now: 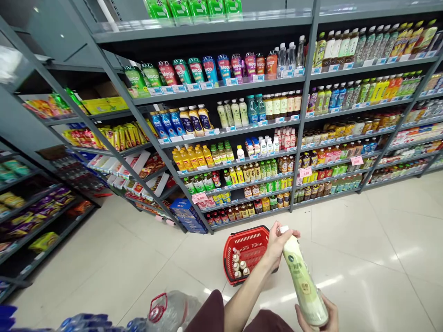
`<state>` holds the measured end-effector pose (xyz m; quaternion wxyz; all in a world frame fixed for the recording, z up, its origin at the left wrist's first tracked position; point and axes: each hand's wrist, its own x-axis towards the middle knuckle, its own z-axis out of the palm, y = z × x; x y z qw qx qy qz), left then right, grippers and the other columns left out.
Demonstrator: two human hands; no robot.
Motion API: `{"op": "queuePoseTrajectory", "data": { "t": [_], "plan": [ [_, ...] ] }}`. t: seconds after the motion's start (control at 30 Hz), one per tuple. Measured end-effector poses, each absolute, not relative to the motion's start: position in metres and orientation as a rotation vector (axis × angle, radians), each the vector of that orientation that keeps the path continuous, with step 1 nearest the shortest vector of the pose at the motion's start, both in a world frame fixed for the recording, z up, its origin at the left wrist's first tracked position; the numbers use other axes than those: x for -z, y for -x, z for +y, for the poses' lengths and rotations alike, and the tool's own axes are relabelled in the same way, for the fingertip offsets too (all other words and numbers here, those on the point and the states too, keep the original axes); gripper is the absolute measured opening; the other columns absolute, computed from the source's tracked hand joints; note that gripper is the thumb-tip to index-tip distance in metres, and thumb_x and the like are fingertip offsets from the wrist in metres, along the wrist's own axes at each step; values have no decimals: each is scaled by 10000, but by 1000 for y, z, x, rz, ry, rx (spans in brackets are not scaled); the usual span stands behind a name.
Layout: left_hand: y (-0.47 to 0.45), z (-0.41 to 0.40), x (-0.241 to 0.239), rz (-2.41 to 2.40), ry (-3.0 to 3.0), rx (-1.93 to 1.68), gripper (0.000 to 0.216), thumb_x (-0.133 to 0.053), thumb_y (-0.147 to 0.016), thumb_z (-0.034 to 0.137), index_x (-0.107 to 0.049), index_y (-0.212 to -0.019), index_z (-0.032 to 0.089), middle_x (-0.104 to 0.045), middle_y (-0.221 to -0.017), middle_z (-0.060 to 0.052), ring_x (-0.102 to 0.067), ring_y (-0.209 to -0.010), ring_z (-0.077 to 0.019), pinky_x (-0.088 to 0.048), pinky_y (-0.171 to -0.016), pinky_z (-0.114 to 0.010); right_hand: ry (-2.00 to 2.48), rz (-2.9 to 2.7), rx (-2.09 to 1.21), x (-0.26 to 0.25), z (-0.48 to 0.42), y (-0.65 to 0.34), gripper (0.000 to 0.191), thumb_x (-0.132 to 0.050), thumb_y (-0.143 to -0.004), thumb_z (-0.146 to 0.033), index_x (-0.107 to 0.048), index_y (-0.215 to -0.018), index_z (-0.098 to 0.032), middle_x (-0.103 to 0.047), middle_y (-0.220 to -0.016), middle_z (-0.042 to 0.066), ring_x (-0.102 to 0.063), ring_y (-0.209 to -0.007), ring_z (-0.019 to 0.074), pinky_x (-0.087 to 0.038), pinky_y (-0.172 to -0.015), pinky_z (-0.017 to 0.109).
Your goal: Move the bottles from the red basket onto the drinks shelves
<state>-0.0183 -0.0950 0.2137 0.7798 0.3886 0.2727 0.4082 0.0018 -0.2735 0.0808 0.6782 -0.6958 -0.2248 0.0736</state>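
A pale green bottle (304, 286) with a white cap is tilted in front of me, held by both hands. My left hand (277, 242) grips it at the neck, right by the cap. Round its base, my right hand (321, 316) has its fingers wrapped. Below my left forearm, a red shopping basket (254, 237) stands on the floor. Several white-capped bottles (236, 266) stand upright in the basket's left part. My left arm hides some of the basket's right side.
Drink shelves (207, 87) stretch across the view ahead, with similar pale green bottles (235, 113) on one level. Snack shelves (114, 138) stand at the left. Near my legs is a large clear water jug (173, 309) with a red handle. Blue boxes (188, 214) sit at the shelf corner.
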Motion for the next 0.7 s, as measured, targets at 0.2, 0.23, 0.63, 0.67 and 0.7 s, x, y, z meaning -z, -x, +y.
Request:
{"op": "queuePoseTrajectory", "data": {
  "t": [0.2,0.23,0.63,0.67,0.7],
  "plan": [
    [18,-97,-212,678,-713,-910,535,-869,-697,359,-357,-811,253,-771,-764,-33,-746,-739,-216,-522,-617,-278,1557,-962,190,-77,-283,-32,449,-793,-805,-362,-591,-1175,-206,-630,-1109,139,-669,-996,342,-585,-801,501],
    [18,-97,-211,686,-706,-909,531,-866,-696,358,-359,-811,254,-763,-750,-24,-743,-733,-215,-522,-618,-280,1569,-995,221,-77,-284,-34,438,-796,-807,-351,-596,-1170,-210,-632,-1107,137,-673,-981,334,-592,-779,484],
    [42,-104,-228,658,-831,-711,406,-844,-758,332,-468,-870,230,-785,-1125,-123,-724,-974,-227,-525,-815,-319,1689,-744,25,-90,-275,-12,646,-800,-716,-619,-565,-1167,-221,-663,-962,88,-693,-824,320,-565,-687,453],
    [48,-102,-231,687,-859,-680,407,-850,-756,344,-476,-866,227,-782,-1142,-128,-722,-977,-229,-520,-807,-315,1687,-740,27,-85,-272,-11,624,-798,-716,-610,-566,-1153,-229,-667,-960,88,-694,-815,324,-562,-678,455],
    [55,-100,-233,723,-883,-660,416,-857,-751,355,-474,-854,227,-781,-1146,-128,-724,-967,-231,-517,-788,-311,1676,-737,28,-79,-268,-10,593,-794,-720,-595,-569,-1134,-234,-669,-960,88,-695,-808,326,-561,-672,456]
  ]
}}
